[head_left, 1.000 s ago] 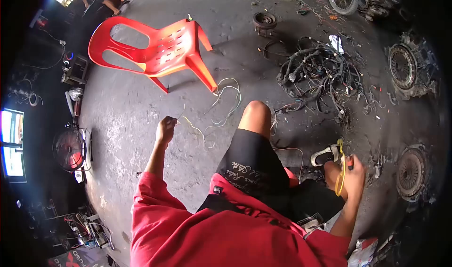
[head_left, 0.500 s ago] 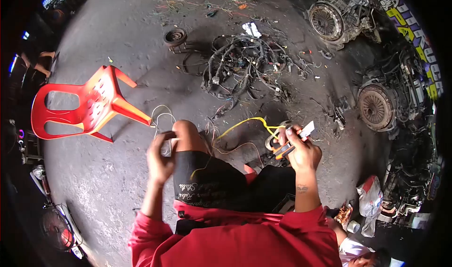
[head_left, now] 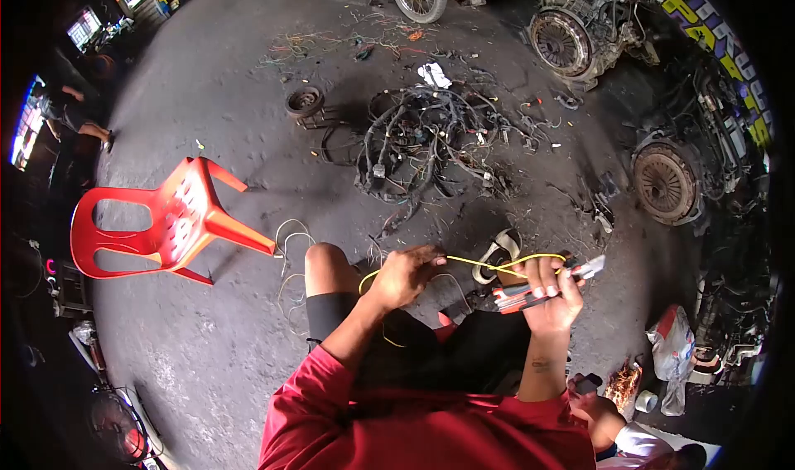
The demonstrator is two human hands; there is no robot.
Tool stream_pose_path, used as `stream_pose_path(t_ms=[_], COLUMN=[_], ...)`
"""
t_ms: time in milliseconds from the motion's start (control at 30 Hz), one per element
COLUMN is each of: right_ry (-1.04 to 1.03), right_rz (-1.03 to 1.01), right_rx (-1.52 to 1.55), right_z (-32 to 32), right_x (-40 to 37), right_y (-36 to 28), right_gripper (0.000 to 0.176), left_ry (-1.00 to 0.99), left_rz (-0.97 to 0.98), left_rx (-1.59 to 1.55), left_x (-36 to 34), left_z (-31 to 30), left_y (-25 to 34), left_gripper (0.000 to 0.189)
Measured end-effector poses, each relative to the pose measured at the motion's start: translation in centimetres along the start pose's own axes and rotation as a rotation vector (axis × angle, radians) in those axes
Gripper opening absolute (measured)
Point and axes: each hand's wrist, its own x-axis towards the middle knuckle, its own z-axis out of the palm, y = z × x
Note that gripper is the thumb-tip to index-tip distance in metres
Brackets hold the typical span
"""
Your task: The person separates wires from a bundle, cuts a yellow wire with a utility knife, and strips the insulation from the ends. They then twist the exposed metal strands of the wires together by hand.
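My left hand (head_left: 407,274) pinches a yellow wire (head_left: 479,262) that stretches across to my right hand (head_left: 551,296). That right hand is closed around red-handled pliers (head_left: 530,293), whose jaws point right, and the yellow wire loops over them. Both hands hover above my knees, over black shorts. My sandal (head_left: 498,253) shows just beyond the wire.
A tipped red plastic chair (head_left: 157,226) lies at left, with loose pale wires (head_left: 291,259) beside it. A black wiring harness tangle (head_left: 422,143) sprawls ahead. Clutch discs and engine parts (head_left: 667,184) sit at right. Another person's hand (head_left: 592,400) is at lower right.
My left hand has left the pale wires by my knee and moved right to take the yellow wire. The right hand with the pliers has lowered slightly; the view has shifted.
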Motion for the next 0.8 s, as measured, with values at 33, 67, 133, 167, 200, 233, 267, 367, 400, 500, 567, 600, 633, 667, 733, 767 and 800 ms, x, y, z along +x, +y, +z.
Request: stream_pose_path(t_ms=[33, 67, 133, 167, 200, 233, 267, 367, 400, 500, 567, 600, 633, 667, 733, 767, 800], right_ry=[0.027, 0.085, 0.134, 0.128, 0.061, -0.005, -0.046, -0.084, 0.053, 0.147, 0.099, 0.096, 0.113, 0.083, 0.089, 0.037, -0.043], right_rz=[-0.057, -0.126, -0.223, -0.223, -0.189, -0.157, -0.134, 0.039, 0.156, 0.32, 0.32, 0.281, 0.227, 0.268, 0.302, 0.331, 0.246], right_rx=[-0.007, 0.036, 0.095, 0.1, 0.133, 0.167, 0.174, -0.037, -0.116, -0.373, -0.239, -0.254, -0.28, -0.356, -0.64, -0.769, -0.938], right_z=[-0.3, -0.2, 0.4, 0.2, -0.2, -0.4, -0.2, -1.6, -1.4, -0.9, -1.4, -1.4, -1.7, -1.7, -3.2, -1.8, -2.9], right_x=[-0.1, -0.3, 0.0, 0.2, 0.2, 0.3, 0.6, 0.8, 0.5, 0.4, 0.1, -0.1, -0.3, 0.0, 0.2, 0.8, 1.1], right_y=[0.0, 0.1, 0.3, 0.3, 0.4, 0.6, 0.9, 1.1, 1.0, 1.9, 3.5, 4.5, 5.2, 5.5, 6.1, 5.5, 5.9], right_gripper=[0.016, 0.018, 0.024, 0.024, 0.027, 0.031, 0.037, 0.032, 0.025, 0.013, 0.01, 0.01, 0.01, 0.01, 0.008, 0.007, 0.007], left_ry=[0.001, 0.011, 0.009, 0.002, -0.006, -0.007, -0.004, -0.097, -0.088, -0.05, -0.149, -0.125, -0.118, -0.076, -0.04, 0.032, 0.059], left_rz=[0.023, 0.043, 0.083, 0.121, 0.084, 0.086, 0.12, 0.07, 0.176, 0.182, 0.089, 0.039, 0.004, -0.042, -0.189, -0.19, -0.311], left_rx=[0.021, 0.089, 0.122, 0.152, 0.156, 0.166, 0.143, 0.148, 0.126, -0.269, -0.381, -0.433, -0.503, -0.585, -0.673, -0.714, -0.84], left_x=[0.2, 0.7, 1.8, 2.2, 2.6, 3.0, 3.3, 3.2, 3.2, 2.1, 1.3, 0.8, 0.2, -0.3, -1.3, -1.8, -2.2], left_z=[-0.7, -1.0, -1.0, -0.8, -0.5, -0.3, 0.0, 0.2, 0.5, 0.5, 0.1, 0.7, 1.4, 1.7, 2.0, 1.4, 0.8], left_y=[0.1, 0.6, 0.5, 0.5, 0.3, -0.1, -0.6, -1.5, -0.9, 1.3, 2.5, 2.9, 2.9, 2.7, 1.3, 1.3, 0.6], left_gripper=[0.019, 0.021, 0.02, 0.019, 0.017, 0.017, 0.016, 0.021, 0.026, 0.035, 0.028, 0.023, 0.019, 0.015, 0.018, 0.021, 0.022])
